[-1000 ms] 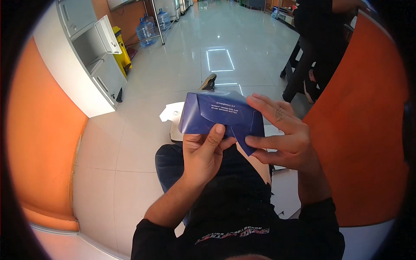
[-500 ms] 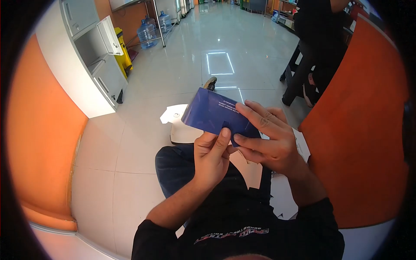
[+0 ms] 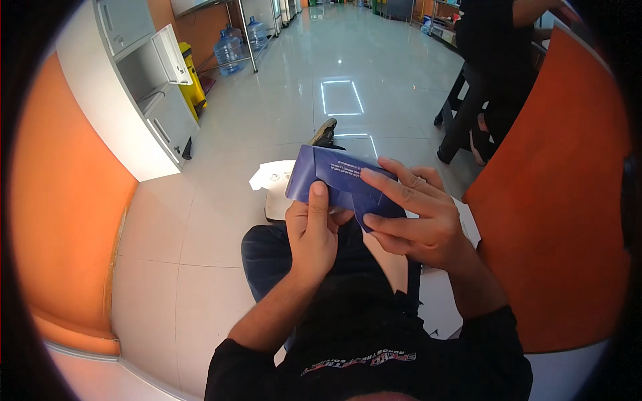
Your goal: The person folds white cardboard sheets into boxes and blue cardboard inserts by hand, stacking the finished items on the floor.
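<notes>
A blue-purple printed card box (image 3: 338, 170) with flaps along its near side is held above my lap between both hands. My left hand (image 3: 311, 234) grips its left part, the thumb pressed on the near face and the other fingers mostly hidden underneath. At the right end, my right hand (image 3: 424, 217) holds it, two fingers lying on the printed face and a fingertip at a folded flap. Below the hands, a beige sheet (image 3: 390, 264) rests on my lap. A white cut sheet (image 3: 273, 175) lies beyond my left knee.
White sheets (image 3: 438, 301) lie beside my right leg, near an orange panel (image 3: 548, 220). A person in dark clothes (image 3: 491, 73) is at the upper right. At left stand a locker (image 3: 157, 100) with an open door, a yellow bin (image 3: 192, 87) and large water bottles (image 3: 229, 50).
My left thumb has moved left and up along the box, away from the right hand. The box has tilted, and its flap edges show more. My right hand stays on its end.
</notes>
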The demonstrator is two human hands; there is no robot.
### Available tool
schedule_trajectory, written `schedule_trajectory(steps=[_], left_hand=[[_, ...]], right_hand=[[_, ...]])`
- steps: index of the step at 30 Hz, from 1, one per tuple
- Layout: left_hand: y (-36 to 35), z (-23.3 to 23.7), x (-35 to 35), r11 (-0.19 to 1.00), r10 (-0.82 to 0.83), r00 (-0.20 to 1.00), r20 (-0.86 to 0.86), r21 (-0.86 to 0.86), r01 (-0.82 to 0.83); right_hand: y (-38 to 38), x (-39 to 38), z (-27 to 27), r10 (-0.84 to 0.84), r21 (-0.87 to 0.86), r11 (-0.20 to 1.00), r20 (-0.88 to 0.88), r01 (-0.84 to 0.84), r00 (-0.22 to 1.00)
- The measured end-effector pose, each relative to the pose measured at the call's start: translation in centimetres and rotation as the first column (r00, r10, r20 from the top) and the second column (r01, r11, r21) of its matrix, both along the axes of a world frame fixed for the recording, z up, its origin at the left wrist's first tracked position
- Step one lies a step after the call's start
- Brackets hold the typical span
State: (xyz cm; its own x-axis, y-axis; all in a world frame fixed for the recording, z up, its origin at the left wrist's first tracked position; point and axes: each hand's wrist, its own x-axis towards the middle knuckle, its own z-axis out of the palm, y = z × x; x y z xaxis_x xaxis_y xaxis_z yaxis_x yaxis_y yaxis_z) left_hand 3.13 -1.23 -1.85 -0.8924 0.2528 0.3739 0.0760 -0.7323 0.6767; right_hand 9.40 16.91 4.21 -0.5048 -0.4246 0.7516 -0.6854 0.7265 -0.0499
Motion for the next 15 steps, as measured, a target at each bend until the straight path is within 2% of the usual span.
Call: schedule_trajectory(steps=[2, 3, 4, 5, 7, 11, 13, 15], left_hand=[[0.4, -1.4, 0.6, 0.991, 0.06, 0.991, -0.117, -0.109, -0.072], [0.5, -1.6, 0.9, 0.991, 0.06, 0.991, -0.115, -0.111, -0.073], [-0.4, 0.7, -0.9, 0.992, 0.06, 0.99, -0.128, -0.099, -0.073], [-0.1, 1.0, -0.7, 0.993, 0.058, 0.986, -0.153, -0.096, -0.073], [0.5, 0.9, 0.1, 0.996, 0.02, 0.988, -0.154, -0.081, -0.033], [0.8, 0.5, 0.3, 0.994, 0.036, 0.993, -0.115, -0.102, -0.048], [0.0, 0.7, -0.4, 0.996, -0.061, 0.992, -0.111, -0.071, 0.053], [-0.1, 1.5, -0.5, 0.995, -0.079, 0.991, -0.109, -0.075, 0.071]], right_hand=[[0.6, 0.7, -1.0, 0.045, -0.025, 0.999, 0.015, -0.045, 0.999], [0.7, 0.8, -1.2, 0.027, -0.048, 0.998, -0.001, -0.027, 1.0], [-0.6, -1.6, 1.4, 0.007, -0.056, 0.998, -0.005, -0.007, 1.0], [-0.8, -1.9, 1.6, 0.007, -0.054, 0.999, -0.005, -0.007, 1.0], [-1.0, -2.0, 1.3, -0.124, -0.053, 0.991, -0.08, 0.12, 0.989], [-0.7, -2.4, 1.0, -0.174, -0.071, 0.983, -0.091, 0.167, 0.981], [-0.3, -2.8, 1.3, -0.031, -0.081, 0.996, -0.01, 0.031, 0.999], [0.0, -3.0, 1.5, -0.036, -0.065, 0.997, -0.01, 0.035, 0.999]])
